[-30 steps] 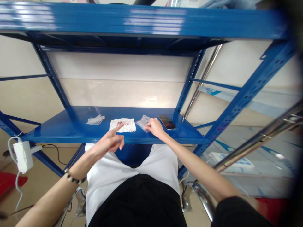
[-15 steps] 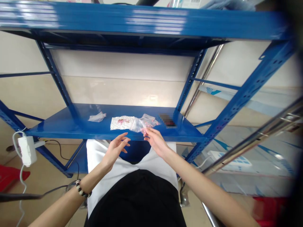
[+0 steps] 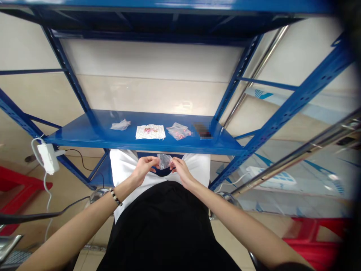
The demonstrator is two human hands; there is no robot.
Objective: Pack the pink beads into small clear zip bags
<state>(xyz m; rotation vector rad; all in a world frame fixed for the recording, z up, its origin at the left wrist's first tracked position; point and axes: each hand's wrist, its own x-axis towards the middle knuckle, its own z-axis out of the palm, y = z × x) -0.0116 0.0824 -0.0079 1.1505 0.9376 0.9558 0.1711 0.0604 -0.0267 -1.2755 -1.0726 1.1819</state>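
Nearest, above the person's lap (image 3: 126, 158), one clear bag (image 3: 164, 161) hangs between two hands. The left grip (image 3: 144, 166) pinches its left edge; the right grip (image 3: 181, 170) pinches its right edge, where a pink spot shows, too small to make out. Good handling would likely mean a light pinch at the very edges, even tension so the thin film neither creases nor slips, and any mouth turned upward—which edge is the mouth cannot be told. Working nearer the shelf (image 3: 84, 137), rather than over the gap, would probably save dropped bits.

Beyond the bag, on that one shelf, lie four groups. At left is one clump of clear bags (image 3: 120, 124)—overlapping, so uncountable. In the middle is one white sheet (image 3: 160, 134) bearing one small pile of pink bits (image 3: 149, 130). Right of it lie bags with pink beads (image 3: 178, 130), their number unclear; farthest right, one dark, blurred thing (image 3: 203, 131).
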